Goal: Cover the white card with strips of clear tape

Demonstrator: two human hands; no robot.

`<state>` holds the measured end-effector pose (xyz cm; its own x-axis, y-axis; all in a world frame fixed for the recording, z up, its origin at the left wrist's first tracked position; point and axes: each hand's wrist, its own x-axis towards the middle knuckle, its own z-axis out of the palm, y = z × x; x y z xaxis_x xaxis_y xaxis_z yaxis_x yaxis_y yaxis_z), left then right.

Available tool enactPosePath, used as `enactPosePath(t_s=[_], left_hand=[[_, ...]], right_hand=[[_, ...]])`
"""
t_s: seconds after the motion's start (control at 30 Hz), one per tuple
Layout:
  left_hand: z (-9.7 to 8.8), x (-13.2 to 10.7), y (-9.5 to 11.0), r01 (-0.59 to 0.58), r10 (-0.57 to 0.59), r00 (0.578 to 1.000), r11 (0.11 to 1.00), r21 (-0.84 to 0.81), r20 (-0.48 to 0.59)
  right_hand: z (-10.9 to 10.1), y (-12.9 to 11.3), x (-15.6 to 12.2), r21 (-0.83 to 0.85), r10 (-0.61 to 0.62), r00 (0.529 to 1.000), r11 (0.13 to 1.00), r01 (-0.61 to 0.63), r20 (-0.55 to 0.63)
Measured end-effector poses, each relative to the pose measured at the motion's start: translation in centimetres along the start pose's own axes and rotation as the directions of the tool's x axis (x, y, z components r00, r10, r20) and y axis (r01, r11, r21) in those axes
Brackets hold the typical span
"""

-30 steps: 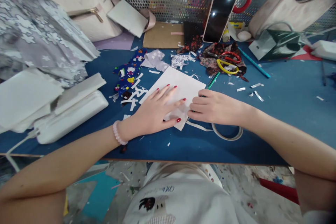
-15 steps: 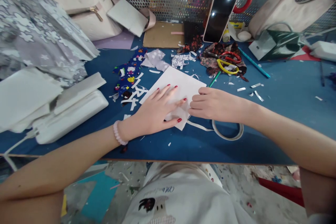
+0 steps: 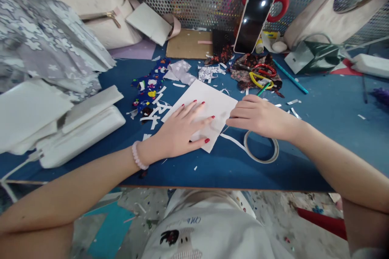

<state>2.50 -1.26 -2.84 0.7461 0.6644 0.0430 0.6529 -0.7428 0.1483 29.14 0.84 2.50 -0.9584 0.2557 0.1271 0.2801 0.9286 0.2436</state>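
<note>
My left hand (image 3: 178, 131) lies flat with fingers spread on a white sheet of paper or card (image 3: 209, 93). A beaded bracelet circles that wrist. At the sheet's right edge, my right hand (image 3: 258, 117) is closed round a slim green pen-like tool (image 3: 264, 89); its upper end sticks out past the knuckles, and I cannot make out its tip clearly. Below the right hand rests a roll of narrow white tape (image 3: 277, 151), with a loose strip running toward the sheet's lower right edge.
White paper strips (image 3: 156, 113) and a blue patterned cloth scrap (image 3: 152, 83) lie left of the sheet. Scissors (image 3: 258, 81) with red and yellow handles rest on dark cloth, near a blue pencil (image 3: 290, 77). A phone (image 3: 253, 22) leans upright behind. White blocky objects (image 3: 82, 137) occupy the left.
My right hand has slid to the right with the green tool, uncovering more of the sheet's right edge. My left hand stays pressed on the sheet. The view has shifted slightly.
</note>
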Motion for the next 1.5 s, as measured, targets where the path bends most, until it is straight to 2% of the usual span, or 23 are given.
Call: enactPosePath(t_s=[0.23,0.47,0.7,0.83,1.1,1.2,1.27,1.33,1.43,1.5], left_hand=[[-0.2,-0.1,-0.1,-0.012,0.012,1.000,1.000,-0.011,0.011],[-0.7,-0.4,-0.1,-0.013,0.011,0.998,0.999,0.037,0.063],[-0.9,-0.5,-0.1,-0.018,0.016,0.998,0.999,0.030,0.065],[-0.8,-0.6,-0.1,-0.014,0.013,0.999,1.000,0.025,0.044],[-0.6,-0.6,-0.2,-0.026,0.024,0.999,0.999,0.041,0.033],[-0.6,-0.6,-0.2,-0.027,0.026,0.999,0.999,0.036,0.034],[-0.7,-0.6,-0.2,-0.026,0.024,0.999,0.999,0.037,0.043],[-0.9,-0.6,-0.1,-0.028,0.025,0.998,0.999,0.046,0.059],[-1.1,-0.6,-0.1,-0.041,0.037,0.997,0.997,0.061,0.068],[-1.2,-0.7,-0.2,-0.056,0.051,0.997,0.996,0.073,0.060]], right_hand=[[0.1,0.4,-1.9,0.084,0.119,0.991,0.990,-0.114,-0.064],[1.1,0.3,-2.4,0.028,0.172,0.974,0.985,-0.170,-0.144],[2.2,0.1,-2.4,-0.035,0.257,0.958,0.964,-0.263,-0.130],[2.2,-0.1,-2.3,-0.024,0.319,0.939,0.946,-0.324,-0.130],[2.2,-0.7,-2.0,-0.113,0.393,0.906,0.904,-0.411,-0.156],[2.5,-0.3,-2.3,-0.074,0.418,0.891,0.897,-0.435,-0.175],[2.6,0.5,-3.0,-0.018,0.454,0.871,0.885,-0.465,-0.190],[2.7,1.7,-3.9,0.018,0.537,0.829,0.841,-0.541,-0.155],[2.8,3.3,-5.4,-0.024,0.701,0.712,0.713,-0.701,0.028],[3.0,4.1,-6.2,-0.078,0.752,0.648,0.658,-0.749,0.120]])
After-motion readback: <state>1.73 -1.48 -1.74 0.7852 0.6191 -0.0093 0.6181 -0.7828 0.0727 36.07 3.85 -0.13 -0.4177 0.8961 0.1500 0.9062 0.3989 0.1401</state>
